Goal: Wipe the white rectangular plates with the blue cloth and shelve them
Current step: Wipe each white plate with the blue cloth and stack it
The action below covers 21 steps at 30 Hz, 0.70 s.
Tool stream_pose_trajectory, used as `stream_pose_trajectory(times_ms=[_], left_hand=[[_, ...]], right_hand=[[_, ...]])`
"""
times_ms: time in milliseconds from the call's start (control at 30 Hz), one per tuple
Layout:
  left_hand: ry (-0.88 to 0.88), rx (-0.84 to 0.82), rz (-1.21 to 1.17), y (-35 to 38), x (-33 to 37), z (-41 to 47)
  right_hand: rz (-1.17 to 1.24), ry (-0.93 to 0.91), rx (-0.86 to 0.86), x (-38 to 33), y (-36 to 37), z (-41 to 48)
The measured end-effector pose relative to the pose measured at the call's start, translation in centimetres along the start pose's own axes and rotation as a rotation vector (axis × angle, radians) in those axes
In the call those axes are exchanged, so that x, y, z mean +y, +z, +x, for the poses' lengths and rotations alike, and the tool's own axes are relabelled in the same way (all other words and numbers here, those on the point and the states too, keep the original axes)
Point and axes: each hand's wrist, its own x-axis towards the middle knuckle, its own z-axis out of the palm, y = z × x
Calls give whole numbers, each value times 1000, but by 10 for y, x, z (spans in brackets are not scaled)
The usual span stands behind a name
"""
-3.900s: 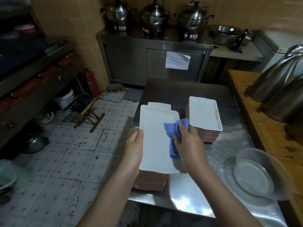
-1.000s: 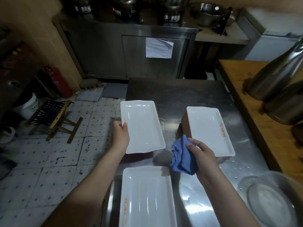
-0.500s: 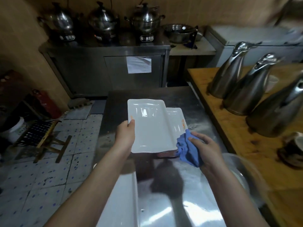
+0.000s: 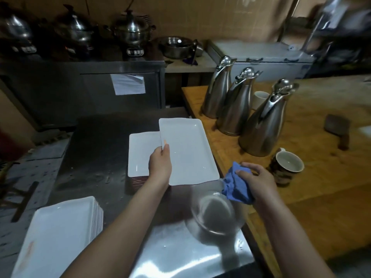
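Your left hand [image 4: 160, 167] pinches the plate [image 4: 188, 151] by its left long edge, fingers beneath hidden, raised above the stack [image 4: 140, 153] near the table's [image 4: 96, 147] right edge. It is stiff, glazed, breakable and probably slick, so grip under the rim. Your right hand [image 4: 259, 183] clutches the soft cloth [image 4: 234, 187] at that edge.

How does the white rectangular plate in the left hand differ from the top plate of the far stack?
The held white rectangular plate is raised, gripped at its left edge by the left hand; the far stack's top plate lies flat on its pile. The held plate hides the stacked plate's right edge. Both white, rectangular, rimmed.
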Motion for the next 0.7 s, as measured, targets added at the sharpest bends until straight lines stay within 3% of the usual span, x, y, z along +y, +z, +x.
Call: stream_pose_trajectory(times_ms=[367,700], left_hand=[[127,-2,-15,24,7,-7],[268,-51,-101,24,13,-15]], right_hand=[[35,54,26,5,-29,13],[31,-7,-25,4,-26,14]])
